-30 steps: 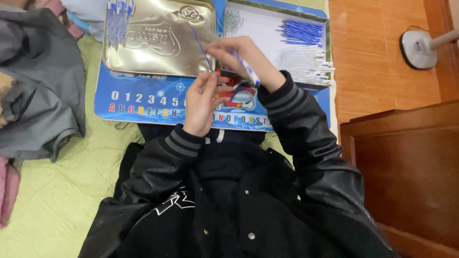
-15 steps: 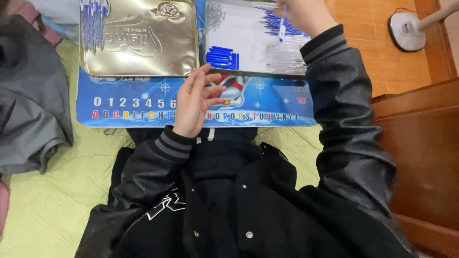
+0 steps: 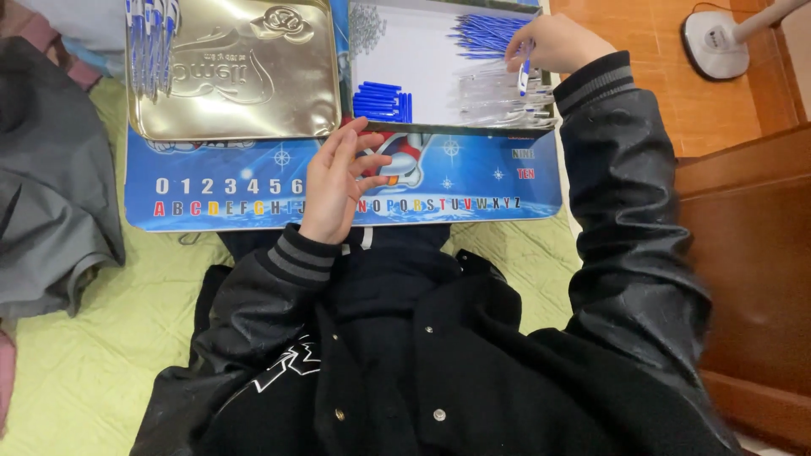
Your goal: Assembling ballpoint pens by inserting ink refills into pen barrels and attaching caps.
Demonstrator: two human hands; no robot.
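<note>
Right hand [image 3: 553,42] is pinched on a pen [image 3: 525,78] over the white tray [image 3: 431,63]; left hand [image 3: 338,181] hangs loose and empty above the blue board [image 3: 253,198]; green blanket [image 3: 101,355] underneath; wood floor [image 3: 676,93] on the right.

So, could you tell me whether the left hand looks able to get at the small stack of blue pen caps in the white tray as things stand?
Probably yes. The left hand hovers open over the blue board, just below the blue caps, and nothing lies between them except the tray's low front edge. The right hand works farther right, out of the way.
</note>
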